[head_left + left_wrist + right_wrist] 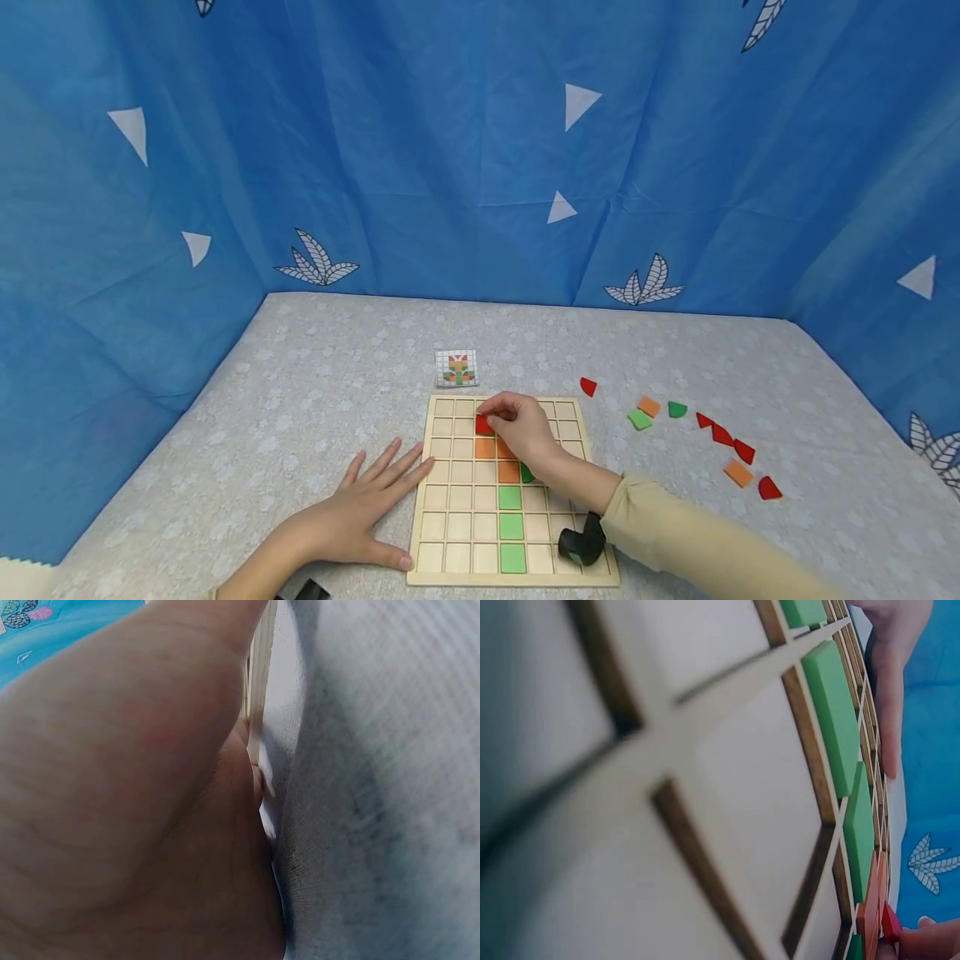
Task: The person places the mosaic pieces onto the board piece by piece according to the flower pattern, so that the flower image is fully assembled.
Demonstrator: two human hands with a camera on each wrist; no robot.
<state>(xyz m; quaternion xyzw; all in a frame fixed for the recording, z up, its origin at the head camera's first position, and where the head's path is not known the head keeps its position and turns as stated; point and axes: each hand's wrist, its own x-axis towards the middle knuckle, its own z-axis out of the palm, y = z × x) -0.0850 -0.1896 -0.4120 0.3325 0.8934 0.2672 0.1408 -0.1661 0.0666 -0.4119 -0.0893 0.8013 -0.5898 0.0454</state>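
Fingers of the right hand pinch a red tile at an upper cell of the wooden board; remotely, I see light-green squares and orange squares (flat, crisp-edged) filling others. Left hand, fingers spread, touches its edge.

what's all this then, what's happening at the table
A person's right hand pinches a small flat red tile at a pale wooden grid board, while the left hand lies spread at its left edge. Light green square tiles and orange square tiles already sit in the grid. A small white card with a coloured pattern lies behind it; loose red, orange and green tiles lie to the right.
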